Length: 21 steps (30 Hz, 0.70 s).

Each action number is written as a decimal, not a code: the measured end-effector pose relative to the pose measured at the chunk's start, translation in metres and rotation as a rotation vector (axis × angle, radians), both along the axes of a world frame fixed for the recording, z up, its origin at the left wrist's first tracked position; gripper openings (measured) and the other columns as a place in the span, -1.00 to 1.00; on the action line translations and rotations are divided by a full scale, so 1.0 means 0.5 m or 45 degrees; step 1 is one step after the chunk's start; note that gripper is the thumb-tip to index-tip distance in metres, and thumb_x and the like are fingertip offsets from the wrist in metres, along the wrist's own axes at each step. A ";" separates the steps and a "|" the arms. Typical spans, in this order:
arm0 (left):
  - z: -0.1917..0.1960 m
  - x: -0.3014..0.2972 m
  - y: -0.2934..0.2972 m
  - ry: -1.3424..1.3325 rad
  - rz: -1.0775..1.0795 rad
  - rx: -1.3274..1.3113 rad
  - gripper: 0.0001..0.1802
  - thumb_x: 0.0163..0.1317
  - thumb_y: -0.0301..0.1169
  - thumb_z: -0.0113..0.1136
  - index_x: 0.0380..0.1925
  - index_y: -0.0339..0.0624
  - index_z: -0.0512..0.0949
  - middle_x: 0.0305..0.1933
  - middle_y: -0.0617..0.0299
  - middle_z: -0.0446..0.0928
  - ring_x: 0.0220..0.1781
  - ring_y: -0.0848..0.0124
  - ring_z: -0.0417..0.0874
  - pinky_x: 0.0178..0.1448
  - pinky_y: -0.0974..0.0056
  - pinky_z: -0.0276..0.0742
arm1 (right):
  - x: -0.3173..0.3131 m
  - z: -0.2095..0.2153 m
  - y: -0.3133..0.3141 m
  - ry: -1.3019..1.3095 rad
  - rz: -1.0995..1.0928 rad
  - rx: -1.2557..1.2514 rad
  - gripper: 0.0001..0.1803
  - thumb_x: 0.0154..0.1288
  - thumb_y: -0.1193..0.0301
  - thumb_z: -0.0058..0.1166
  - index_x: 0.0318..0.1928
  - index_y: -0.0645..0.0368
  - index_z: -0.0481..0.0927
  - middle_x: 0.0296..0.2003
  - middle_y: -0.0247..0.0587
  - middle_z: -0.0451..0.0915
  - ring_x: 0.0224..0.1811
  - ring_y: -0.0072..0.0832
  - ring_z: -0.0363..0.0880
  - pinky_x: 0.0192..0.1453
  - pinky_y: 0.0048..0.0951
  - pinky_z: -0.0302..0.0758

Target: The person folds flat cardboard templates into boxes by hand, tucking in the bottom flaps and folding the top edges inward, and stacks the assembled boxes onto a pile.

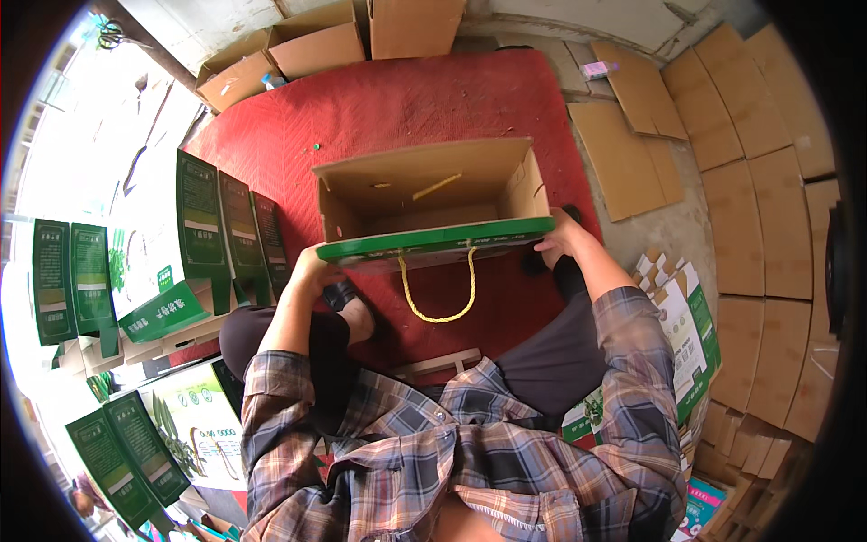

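An open-topped cardboard gift box, green along its near edge and bare brown inside, stands in front of me between my knees. From its near side hangs a yellow rope handle, looped toward me, and a bit of yellow cord shows on the far inner wall. At the box's near left corner is my left hand, its fingers partly hidden behind the panel. My right hand grips the near right corner, thumb and fingers bent around the edge. Both hands are closed on the box.
A red mat covers the floor. To the left stand several green and white printed boxes. Brown cartons line the far wall, and more cartons are stacked at the right. Flat cardboard sheets lie at the far right.
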<state>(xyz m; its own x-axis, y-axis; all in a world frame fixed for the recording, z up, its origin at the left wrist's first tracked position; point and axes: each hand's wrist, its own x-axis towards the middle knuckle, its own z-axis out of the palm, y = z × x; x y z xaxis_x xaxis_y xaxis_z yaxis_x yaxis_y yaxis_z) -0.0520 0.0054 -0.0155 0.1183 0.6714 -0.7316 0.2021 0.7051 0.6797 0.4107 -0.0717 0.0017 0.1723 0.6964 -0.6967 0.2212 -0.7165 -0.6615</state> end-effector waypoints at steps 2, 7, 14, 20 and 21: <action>0.014 0.014 -0.004 0.013 -0.026 -0.062 -0.65 0.29 -0.21 0.07 -0.04 -0.18 0.55 -0.16 0.24 0.59 -0.15 0.31 0.63 -0.08 0.09 0.59 | 0.002 -0.002 -0.005 -0.015 0.031 -0.046 -0.54 0.30 0.09 -0.05 0.09 0.09 0.51 -0.15 -0.26 0.61 -0.20 -0.35 0.59 -0.14 -0.23 0.57; 0.010 0.020 0.010 -0.115 0.038 0.202 -0.65 0.32 -0.37 0.07 0.09 -0.18 0.52 -0.14 0.25 0.60 -0.17 0.39 0.61 -0.14 0.23 0.60 | 0.009 -0.002 0.012 -0.115 0.143 -0.058 -0.59 0.27 0.15 -0.04 0.04 0.04 0.58 -0.21 -0.32 0.64 -0.24 -0.39 0.59 -0.23 -0.23 0.54; 0.052 0.050 0.004 -0.046 0.002 0.530 -0.54 0.21 -0.43 0.23 0.14 -0.19 0.49 -0.13 0.25 0.54 -0.21 0.49 0.58 -0.18 0.38 0.56 | -0.017 0.040 0.026 -0.374 0.049 0.312 -0.64 0.15 0.65 -0.02 0.01 0.31 0.55 -0.16 -0.07 0.66 -0.18 -0.42 0.63 -0.12 -0.43 0.53; 0.085 0.059 0.005 -0.010 -0.266 0.486 -0.48 0.21 -0.31 0.25 0.18 -0.14 0.46 -0.04 0.21 0.50 -0.14 0.46 0.55 -0.02 0.33 0.50 | 0.000 0.001 0.036 -0.235 0.099 0.612 -0.64 0.13 0.64 0.05 -0.01 0.30 0.55 -0.20 -0.15 0.66 -0.19 -0.48 0.63 -0.12 -0.48 0.54; 0.090 0.060 0.005 0.005 -0.316 0.413 -0.44 0.22 -0.26 0.25 0.21 -0.16 0.43 0.06 0.16 0.48 -0.06 0.41 0.56 0.07 0.31 0.47 | -0.002 0.001 0.037 -0.219 0.122 0.638 -0.63 0.15 0.63 0.04 0.02 0.29 0.54 -0.17 -0.16 0.65 -0.17 -0.49 0.62 -0.12 -0.49 0.54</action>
<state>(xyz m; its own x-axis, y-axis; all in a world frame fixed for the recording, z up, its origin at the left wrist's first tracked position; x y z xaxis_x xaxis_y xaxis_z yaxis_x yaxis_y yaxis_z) -0.0223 0.0078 0.0295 0.3035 0.8186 -0.4877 0.3426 0.3839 0.8575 0.4099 -0.0533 0.0021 0.1738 0.9545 -0.2423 0.4058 -0.2937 -0.8655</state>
